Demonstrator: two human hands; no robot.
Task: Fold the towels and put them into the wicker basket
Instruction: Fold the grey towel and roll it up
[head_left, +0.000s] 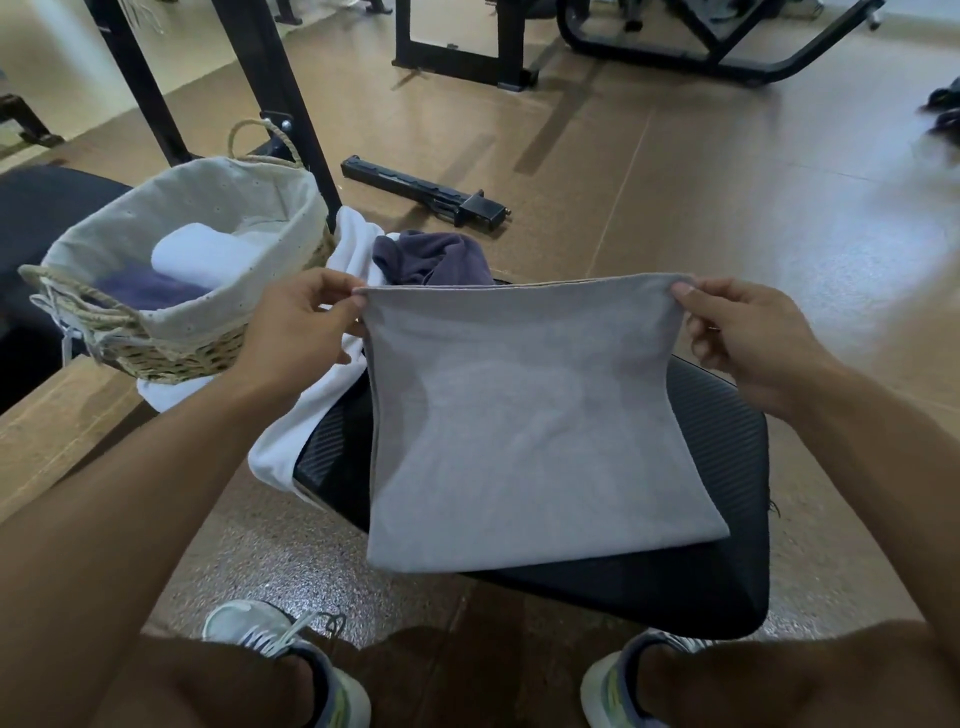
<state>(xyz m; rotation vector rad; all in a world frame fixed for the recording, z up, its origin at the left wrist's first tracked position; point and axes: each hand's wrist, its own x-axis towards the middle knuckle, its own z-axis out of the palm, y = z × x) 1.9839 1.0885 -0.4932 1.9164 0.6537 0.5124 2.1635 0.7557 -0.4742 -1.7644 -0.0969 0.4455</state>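
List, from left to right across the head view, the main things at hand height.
wicker basket → left hand → grey towel → right hand

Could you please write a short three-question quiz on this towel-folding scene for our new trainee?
1. True or false: the wicker basket already holds a folded white towel.
2. What do the left hand and right hand each pinch? A) the grey towel's top corners B) the basket handles C) the shoelaces
3. Which unfolded towel lies bunched behind the grey one, on the black mesh seat?

Key: 1 true; 2 A; 3 the dark purple towel.
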